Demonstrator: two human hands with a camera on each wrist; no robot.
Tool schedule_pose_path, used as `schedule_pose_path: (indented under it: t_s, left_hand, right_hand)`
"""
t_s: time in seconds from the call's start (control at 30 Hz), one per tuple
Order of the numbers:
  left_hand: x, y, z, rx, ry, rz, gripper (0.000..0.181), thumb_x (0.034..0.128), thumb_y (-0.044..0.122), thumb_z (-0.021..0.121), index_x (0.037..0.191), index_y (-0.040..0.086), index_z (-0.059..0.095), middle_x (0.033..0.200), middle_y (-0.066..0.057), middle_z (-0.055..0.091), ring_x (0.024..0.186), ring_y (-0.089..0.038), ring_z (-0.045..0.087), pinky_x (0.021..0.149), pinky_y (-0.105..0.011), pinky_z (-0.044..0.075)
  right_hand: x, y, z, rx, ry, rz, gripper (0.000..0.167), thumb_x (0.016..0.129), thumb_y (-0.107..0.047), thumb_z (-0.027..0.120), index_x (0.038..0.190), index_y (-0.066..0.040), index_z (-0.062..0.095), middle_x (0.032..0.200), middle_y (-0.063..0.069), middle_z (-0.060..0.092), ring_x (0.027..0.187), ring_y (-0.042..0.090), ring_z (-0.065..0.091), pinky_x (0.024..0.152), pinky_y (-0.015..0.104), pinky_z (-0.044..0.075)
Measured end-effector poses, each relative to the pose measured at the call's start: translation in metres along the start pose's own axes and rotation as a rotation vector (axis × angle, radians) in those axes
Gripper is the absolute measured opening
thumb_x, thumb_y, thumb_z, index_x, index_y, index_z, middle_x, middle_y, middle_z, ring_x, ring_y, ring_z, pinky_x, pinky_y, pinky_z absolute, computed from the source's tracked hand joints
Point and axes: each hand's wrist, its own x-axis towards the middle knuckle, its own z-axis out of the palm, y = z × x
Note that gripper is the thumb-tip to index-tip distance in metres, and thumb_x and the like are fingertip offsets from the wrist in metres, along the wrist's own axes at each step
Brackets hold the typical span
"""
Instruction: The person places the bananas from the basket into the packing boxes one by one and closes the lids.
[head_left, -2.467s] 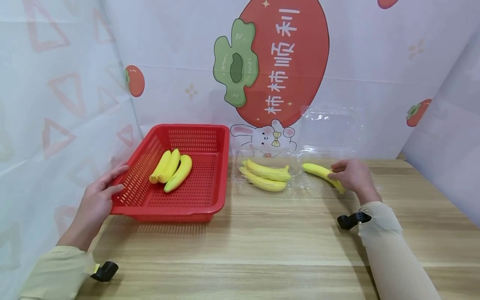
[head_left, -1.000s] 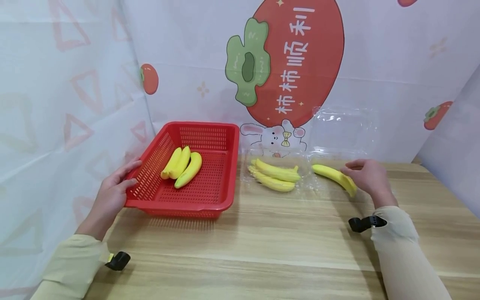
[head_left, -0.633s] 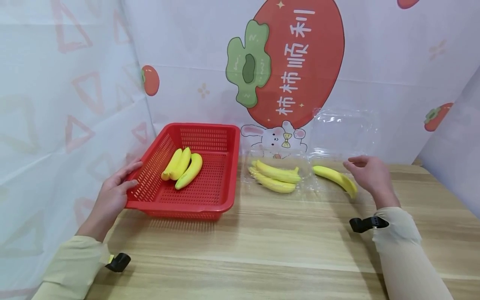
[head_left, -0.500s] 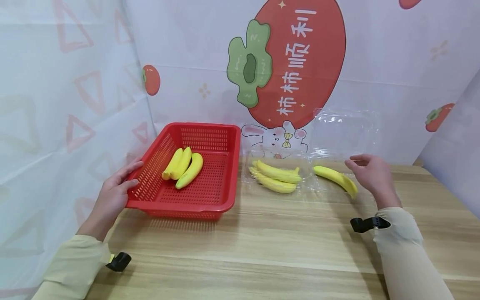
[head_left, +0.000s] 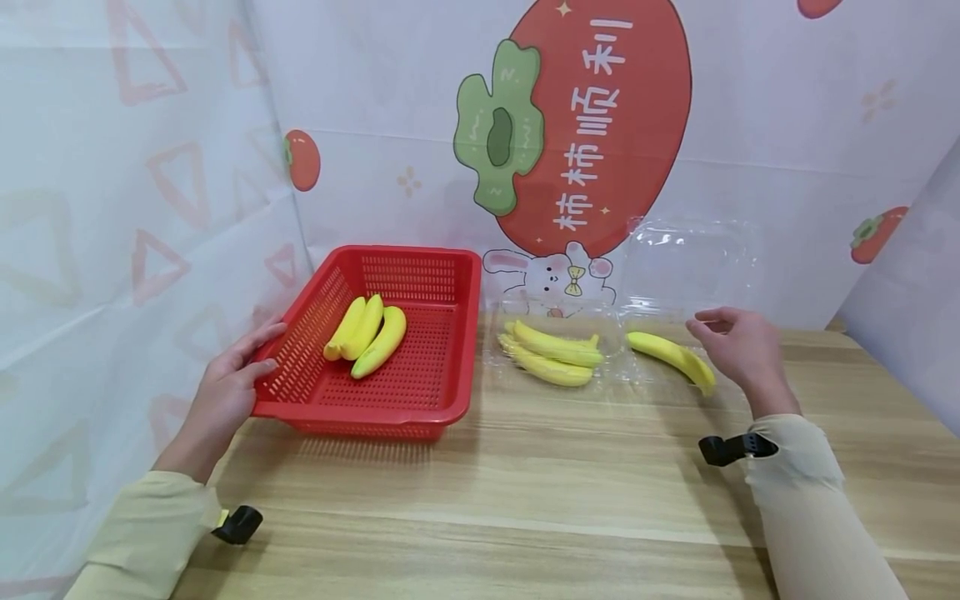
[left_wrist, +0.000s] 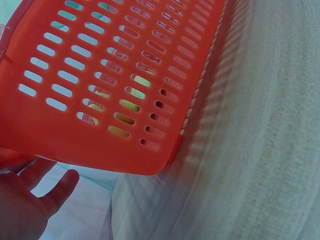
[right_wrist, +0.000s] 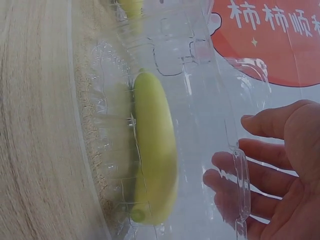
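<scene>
A red plastic basket (head_left: 367,417) stands at the left, with several yellow bananas (head_left: 367,337) lying together inside. My left hand (head_left: 221,387) holds its left rim near the front corner; the left wrist view shows the fingers partly hidden by the rim and the thumb spread away. At the right, a single banana (head_left: 671,358) lies in a clear plastic clamshell box (right_wrist: 107,165) whose lid (head_left: 686,267) stands raised. My right hand (head_left: 742,354) hovers beside that box with fingers loosely bent, apart from the banana. Some fingertips show through the clear plastic in the right wrist view.
Another clear clamshell box (head_left: 491,342) with several bananas (head_left: 551,354) sits between the basket and the right-hand box. Everything rests on a wood-grain table (head_left: 525,500). A printed cloth backdrop (head_left: 382,100) rises right behind, and another cloth wall (head_left: 90,267) closes the left side.
My right fingers, earlier on the single banana, have come off it and lifted slightly up and right. The banana stays in the box. My left hand keeps its place on the basket.
</scene>
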Motion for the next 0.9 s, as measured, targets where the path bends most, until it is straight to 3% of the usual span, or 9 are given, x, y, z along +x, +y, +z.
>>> schedule_pose_path:
  t_s: [0.17, 0.37, 0.6, 0.9]
  left_hand:
    - [0.000, 0.000, 0.001, -0.005, -0.006, -0.003, 0.053, 0.1138, 0.018, 0.039, 0.167, 0.022, 0.037, 0.179, 0.006, 0.018, 0.135, -0.011, 0.041, 0.083, -0.009, 0.056]
    - [0.000, -0.001, 0.001, -0.002, -0.001, 0.016, 0.053, 0.1135, 0.016, 0.039, 0.166, 0.019, 0.038, 0.178, 0.006, 0.020, 0.146, -0.014, 0.033, 0.086, -0.005, 0.053]
    - [0.000, -0.001, 0.000, -0.001, -0.002, -0.008, 0.054, 0.1138, 0.019, 0.040, 0.167, 0.024, 0.036, 0.179, 0.006, 0.018, 0.127, -0.006, 0.044, 0.083, -0.009, 0.057]
    - [0.000, -0.001, -0.001, 0.002, -0.004, -0.010, 0.054, 0.1138, 0.019, 0.040, 0.167, 0.025, 0.036, 0.179, 0.006, 0.018, 0.123, -0.002, 0.044, 0.082, -0.010, 0.057]
  right_hand:
    - [0.000, 0.000, 0.001, -0.002, 0.006, 0.001, 0.062, 0.109, -0.051, 0.050, 0.141, 0.000, 0.063, 0.137, 0.033, 0.065, 0.120, 0.051, 0.064, 0.089, 0.057, 0.054]
    - [-0.001, -0.004, 0.001, 0.013, 0.008, -0.004, 0.061, 0.108, -0.050, 0.051, 0.142, 0.000, 0.063, 0.137, 0.033, 0.065, 0.121, 0.051, 0.064, 0.092, 0.060, 0.054]
    - [-0.001, -0.012, 0.001, 0.050, 0.022, -0.026, 0.062, 0.108, -0.051, 0.051, 0.142, -0.001, 0.063, 0.137, 0.032, 0.066, 0.122, 0.050, 0.065, 0.096, 0.060, 0.053]
    - [-0.001, -0.027, -0.001, 0.071, 0.075, -0.073, 0.058, 0.107, -0.050, 0.056, 0.141, -0.004, 0.066, 0.132, 0.025, 0.072, 0.118, 0.043, 0.070, 0.089, 0.042, 0.052]
